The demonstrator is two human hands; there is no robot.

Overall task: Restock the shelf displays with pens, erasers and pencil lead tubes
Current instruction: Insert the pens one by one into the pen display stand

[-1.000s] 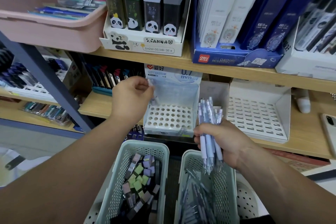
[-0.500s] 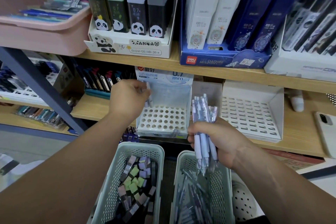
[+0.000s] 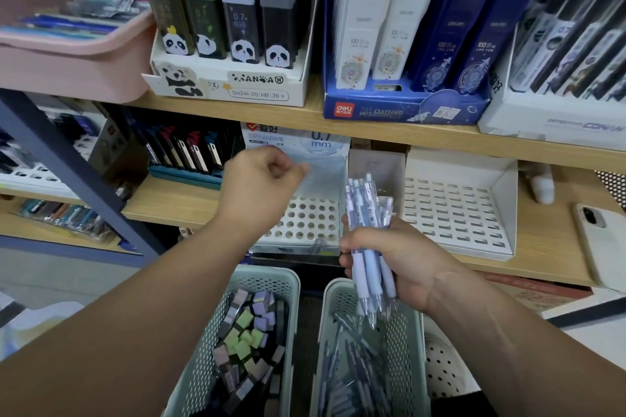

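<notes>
Plainly the step in hand is filling the perforated pen display on the lower shelf — the round holes that show, just beneath and beyond the left fingers, look unfilled. The right hand is clenched round a bundle of pale blue pens, tips down, held just right of the display's near corner and above the pen basket. The left hand hovers over the display's left side, its fingers curled toward the thumb; whether they pinch anything I cannot tell. To do this well, I judge, draw one pen at a time from the top of the bundle and seat it squarely in a back-row hole first — working forward so planted pens don't block the reach. The right grip should loosen only enough to free one, or the rest may spill into the basket under those fingers. Erasers wait below the left wrist.
</notes>
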